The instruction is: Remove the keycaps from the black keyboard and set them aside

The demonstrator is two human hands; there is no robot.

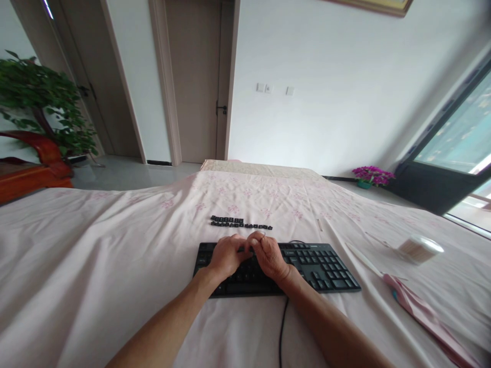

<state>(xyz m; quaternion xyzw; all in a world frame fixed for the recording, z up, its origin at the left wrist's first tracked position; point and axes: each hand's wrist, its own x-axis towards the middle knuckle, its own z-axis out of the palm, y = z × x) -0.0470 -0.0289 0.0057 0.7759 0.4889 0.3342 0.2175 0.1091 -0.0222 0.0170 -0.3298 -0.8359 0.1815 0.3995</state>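
Observation:
A black keyboard [318,266] lies on the pink cloth, and both of my hands meet over its left-middle part. My left hand [229,254] rests on the keys with its fingers bent inward. Against it, my right hand [267,255], with a ring on one finger, has its fingers curled and pressed together. The fingertips of both hands touch or nearly touch, and whatever they may hold is hidden. Just beyond the keyboard, loose black keycaps [228,222] lie in two rows. The black cable [283,327] runs over the cloth toward me.
To the right stand a clear round container [420,249] of thin sticks and a folded pink cloth [425,312] beside a pale slim stick [362,258]. One thin stick [320,225] lies behind the keyboard. The pink flowered tablecloth [153,245] has folds.

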